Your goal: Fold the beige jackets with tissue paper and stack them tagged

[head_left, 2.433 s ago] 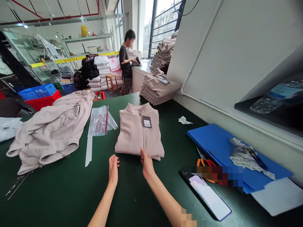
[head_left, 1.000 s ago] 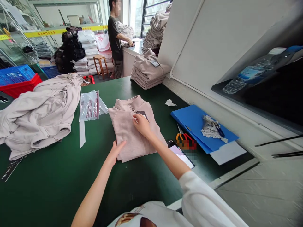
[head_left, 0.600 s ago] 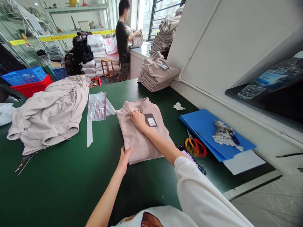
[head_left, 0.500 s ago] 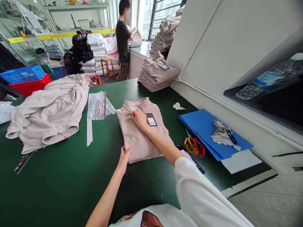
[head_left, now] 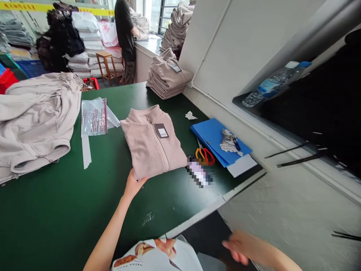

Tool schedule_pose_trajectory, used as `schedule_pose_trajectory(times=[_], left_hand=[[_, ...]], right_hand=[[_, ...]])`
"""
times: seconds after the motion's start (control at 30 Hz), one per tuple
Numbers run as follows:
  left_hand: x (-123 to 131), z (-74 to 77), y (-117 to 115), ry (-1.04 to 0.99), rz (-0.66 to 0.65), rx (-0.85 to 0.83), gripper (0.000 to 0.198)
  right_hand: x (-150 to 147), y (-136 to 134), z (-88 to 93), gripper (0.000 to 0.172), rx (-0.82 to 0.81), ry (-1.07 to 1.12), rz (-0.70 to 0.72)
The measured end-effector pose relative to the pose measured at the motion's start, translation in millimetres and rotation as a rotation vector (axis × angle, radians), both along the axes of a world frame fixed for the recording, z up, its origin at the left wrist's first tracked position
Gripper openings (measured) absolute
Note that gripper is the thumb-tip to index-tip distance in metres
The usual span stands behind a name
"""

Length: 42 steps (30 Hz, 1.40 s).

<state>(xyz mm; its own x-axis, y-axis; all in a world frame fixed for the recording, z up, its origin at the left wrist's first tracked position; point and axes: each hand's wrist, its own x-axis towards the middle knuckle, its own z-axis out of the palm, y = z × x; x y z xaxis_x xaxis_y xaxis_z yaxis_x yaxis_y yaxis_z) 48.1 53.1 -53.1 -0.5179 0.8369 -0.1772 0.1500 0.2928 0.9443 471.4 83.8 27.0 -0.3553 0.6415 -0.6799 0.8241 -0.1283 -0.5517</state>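
Note:
A folded pinkish-beige zip jacket (head_left: 149, 146) lies on the green table (head_left: 70, 210), collar toward the far side. On its chest rests a dark hang tag (head_left: 161, 131) with a white barcode label. My left hand (head_left: 134, 185) grips the jacket's near left corner, fingers tucked beneath the edge and partly hidden. Away from the table, at the lower right, my right hand (head_left: 238, 246) is smeared by motion; no object shows in it. Left of the jacket is a clear printed plastic bag (head_left: 94, 118).
Unfolded beige jackets (head_left: 42, 113) lie at the left, a folded stack (head_left: 166, 81) at the back. To the right are a blue folder (head_left: 217, 137), orange-handled scissors (head_left: 205, 156) and a blurred-out phone (head_left: 199, 173). Bottles (head_left: 270, 84) occupy a wall recess. A person (head_left: 125, 41) stands beyond.
My right hand has left the jacket's collar area and swung down to the lower right, off the table. My left hand stays at the jacket's corner. The view has shifted to the right.

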Motion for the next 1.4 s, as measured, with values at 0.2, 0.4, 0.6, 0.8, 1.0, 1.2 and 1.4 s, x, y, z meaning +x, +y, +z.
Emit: schedule_pose_trajectory(times=[0.2,0.4,0.6,0.8,1.0,1.2,1.4], left_hand=[[-9.7,-9.8,-5.9,0.245,-0.137,-0.045,0.073],[-54.5,-31.7,-71.1,0.683,-0.2,-0.093,0.069],[-123.2,-36.1,-137.2,0.833,-0.033,-0.203,0.05],[-189.8,-32.3,-144.8,0.897,0.186,-0.252,0.047],[-308.1,8.8,-129.2,1.074,0.628,-0.398,0.058],[-404.1,52.4,-121.1,0.929,0.45,-0.434,0.065],[-440.8,72.9,-102.6,0.67,0.525,-0.416,0.027]], right_hand=[[-151.0,41.4,-25.7,0.06,-0.445,0.633,-0.565],[-267.9,60.3,-58.3,0.062,-0.532,0.824,-0.922],[-311.3,120.6,-85.5,0.08,-0.383,0.73,-0.721],[-393.8,206.7,-82.4,0.063,0.118,0.69,-0.579],[-449.1,168.4,-108.8,0.043,0.368,0.71,-0.115],[-456.1,144.9,-140.8,0.055,0.661,0.451,0.307],[-455.4,152.9,-146.2,0.068,0.776,0.398,0.352]])
